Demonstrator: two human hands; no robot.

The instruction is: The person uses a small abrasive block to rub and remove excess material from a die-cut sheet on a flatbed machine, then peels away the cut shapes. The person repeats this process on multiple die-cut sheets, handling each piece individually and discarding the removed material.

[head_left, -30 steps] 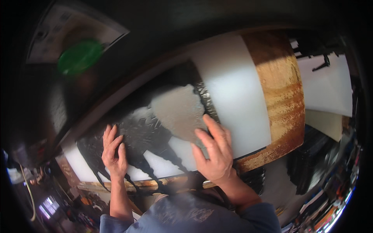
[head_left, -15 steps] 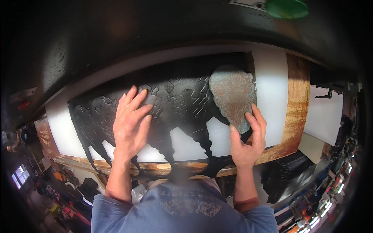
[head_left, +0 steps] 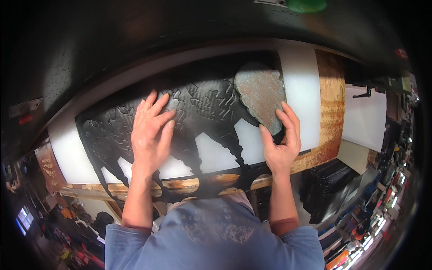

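A black textured leather-like sheet (head_left: 209, 117) lies across a white board, its near edge cut into pointed strips with scalloped outlines. Over its left-centre part my left hand (head_left: 150, 128) rests palm down, fingers spread. Near the sheet's right end sits a teardrop-shaped cutting die (head_left: 261, 92) with a scalloped edge and a mottled brown and blue-grey top. My right hand (head_left: 282, 150) grips the die's narrow near end, with the thumb on its left side and the fingers on its right.
Beneath the sheet is the white board (head_left: 299, 99), on a worn wooden base (head_left: 332, 108). A large dark machine head (head_left: 148, 36) hangs over the far side, with a green button (head_left: 306, 4). Black stacked sheets (head_left: 321, 189) stand at the lower right, below a white panel (head_left: 365, 114).
The view has shifted, so the board and sheet appear farther left and higher. My right hand stays on the die, and my left hand stays flat on the sheet.
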